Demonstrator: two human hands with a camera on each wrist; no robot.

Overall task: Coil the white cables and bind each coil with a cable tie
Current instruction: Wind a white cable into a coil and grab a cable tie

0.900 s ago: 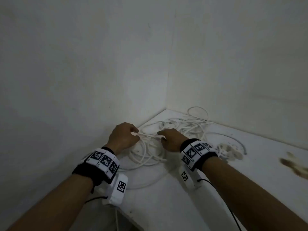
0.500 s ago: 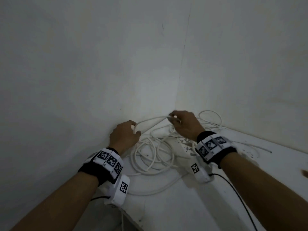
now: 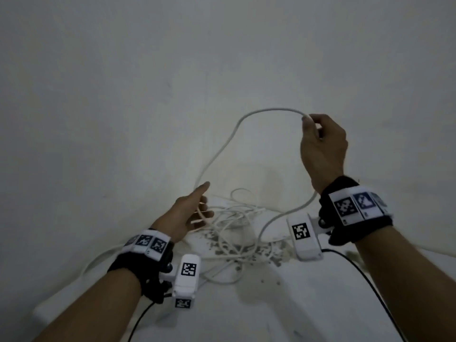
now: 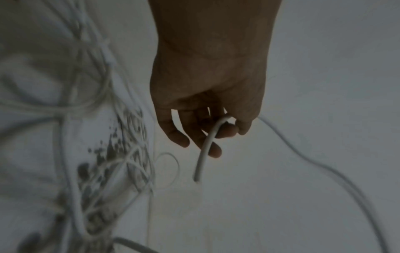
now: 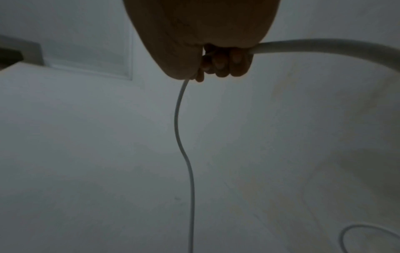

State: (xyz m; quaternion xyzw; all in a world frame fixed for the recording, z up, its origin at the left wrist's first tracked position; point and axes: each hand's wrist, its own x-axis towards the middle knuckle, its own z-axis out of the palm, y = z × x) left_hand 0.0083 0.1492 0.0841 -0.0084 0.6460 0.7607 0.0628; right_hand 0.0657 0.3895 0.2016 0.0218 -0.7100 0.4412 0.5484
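Note:
One white cable [image 3: 271, 109] arcs through the air between my hands. My right hand [image 3: 320, 141] is raised high on the right, with its fingers [image 5: 223, 68] curled round the cable [image 5: 175, 119]. From there the cable drops behind my right wrist to the tangled pile of white cables [image 3: 234, 230] on the surface. My left hand [image 3: 195, 211] stays low beside the pile, index finger stretched out. Its thumb and fingers [image 4: 225, 131] pinch the cable [image 4: 203, 154] close to its free end, which sticks out past them. I see no cable tie.
The pile lies on a white surface [image 3: 246, 304] in a corner of two plain walls [image 3: 123, 95]. Dark flecks [image 3: 222, 245] mark the surface under the cables. Black leads [image 3: 357, 272] run from my wrist cameras back along my forearms.
My right hand has risen up and to the right, drawing a long loop of cable out of the pile. My left hand has stayed low by the pile, still holding the cable.

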